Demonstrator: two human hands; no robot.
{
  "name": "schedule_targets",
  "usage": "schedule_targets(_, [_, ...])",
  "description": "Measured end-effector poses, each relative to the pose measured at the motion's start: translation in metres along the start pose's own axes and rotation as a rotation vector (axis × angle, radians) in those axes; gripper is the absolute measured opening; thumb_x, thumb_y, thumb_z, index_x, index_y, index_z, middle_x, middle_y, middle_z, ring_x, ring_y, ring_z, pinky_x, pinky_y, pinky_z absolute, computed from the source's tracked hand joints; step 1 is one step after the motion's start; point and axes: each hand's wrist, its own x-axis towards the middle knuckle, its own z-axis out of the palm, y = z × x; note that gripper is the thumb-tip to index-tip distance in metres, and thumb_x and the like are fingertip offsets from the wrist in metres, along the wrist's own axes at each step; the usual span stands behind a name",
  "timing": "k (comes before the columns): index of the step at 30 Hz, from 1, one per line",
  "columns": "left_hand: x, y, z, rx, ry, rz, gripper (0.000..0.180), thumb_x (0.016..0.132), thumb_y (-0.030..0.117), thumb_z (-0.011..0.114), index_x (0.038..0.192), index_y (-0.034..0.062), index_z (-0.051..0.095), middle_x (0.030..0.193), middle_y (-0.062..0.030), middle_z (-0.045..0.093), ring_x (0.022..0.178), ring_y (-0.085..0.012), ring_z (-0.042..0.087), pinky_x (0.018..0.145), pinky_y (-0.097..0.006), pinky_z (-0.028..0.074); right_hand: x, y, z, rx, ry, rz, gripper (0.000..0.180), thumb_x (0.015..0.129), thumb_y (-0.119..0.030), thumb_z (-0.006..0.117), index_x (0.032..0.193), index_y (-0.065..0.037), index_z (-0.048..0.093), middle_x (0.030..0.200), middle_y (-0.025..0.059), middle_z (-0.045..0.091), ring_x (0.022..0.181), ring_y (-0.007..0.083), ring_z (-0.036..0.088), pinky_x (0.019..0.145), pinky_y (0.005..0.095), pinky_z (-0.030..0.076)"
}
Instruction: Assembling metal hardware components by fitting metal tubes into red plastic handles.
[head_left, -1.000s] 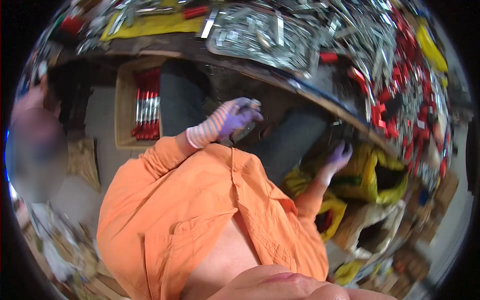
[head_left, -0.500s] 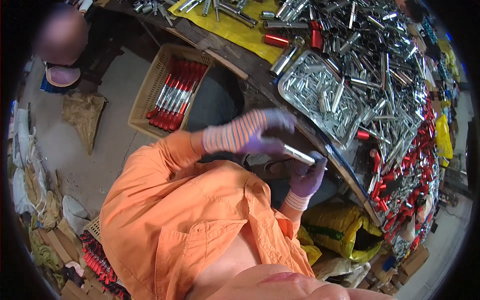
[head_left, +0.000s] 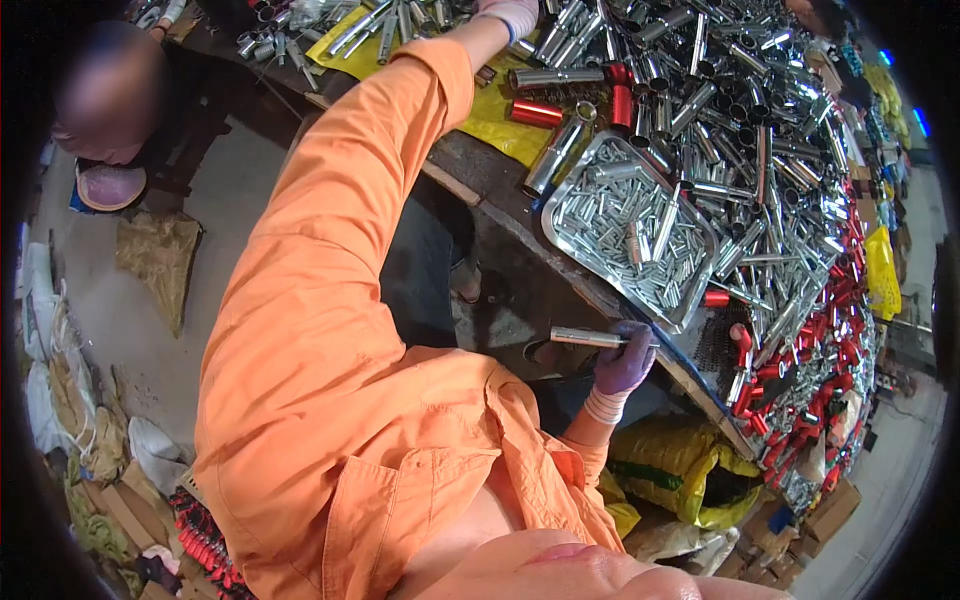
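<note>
My right hand, in a purple-palmed knit glove, is closed around one end of a shiny metal tube and holds it roughly level off the bench's front edge. At the top of the picture my left hand, gloved too, reaches over the far part of the bench among loose chrome tubes. The picture's upper edge cuts it off, so its fingers are hidden. Nearer to me, a steel tray full of small metal pins lies on the bench.
A red tube rests on yellow sheeting. Red-handled parts and metal pieces heap along the right. A yellow sack stands below the bench edge. Another person is at the far left, and brown sacking lies on the floor.
My left hand has left the tube and stretched up and away to the far side of the bench, its arm now covering the basket. My right hand keeps the tube, now turned nearly level.
</note>
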Motion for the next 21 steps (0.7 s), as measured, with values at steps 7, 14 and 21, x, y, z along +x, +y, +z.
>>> schedule_targets(7, [-0.145,0.014,-0.062,-0.393,0.327,0.655,0.048,0.078,0.038,0.068,0.112,0.0048,0.062,0.112,-0.0258,0.062,0.111,-0.032,0.059,0.093,-0.038,0.046,-0.007,0.009,-0.021,-0.09,0.078,-0.064,0.023,0.087,-0.025,0.061,0.096,-0.004,0.062,0.087,0.0113,0.063,0.078,0.032,0.057,0.079,0.0393,0.047])
schedule_targets(14, [-0.339,0.039,-0.003,-0.813,0.078,1.074,0.04,0.082,0.002,0.067,0.12,0.0056,0.058,0.106,-0.0175,0.064,0.096,-0.0369,0.062,0.082,-0.039,0.05,0.059,-0.066,-0.049,-0.261,0.375,-0.051,0.019,0.091,-0.022,0.055,0.095,-0.005,0.059,0.093,0.0066,0.063,0.084,0.0269,0.06,0.079,0.0351,0.044])
schedule_targets(21, [-0.394,0.065,0.005,-0.948,-0.562,0.99,0.033,0.087,0.016,0.063,0.117,0.0033,0.056,0.1,-0.0204,0.065,0.093,-0.039,0.062,0.078,-0.042,0.05,0.032,-0.067,-0.052,0.815,-0.157,0.349,0.016,0.095,-0.009,0.05,0.098,-0.002,0.063,0.072,-0.0006,0.056,0.063,0.0061,0.047,0.056,0.0225,0.037])
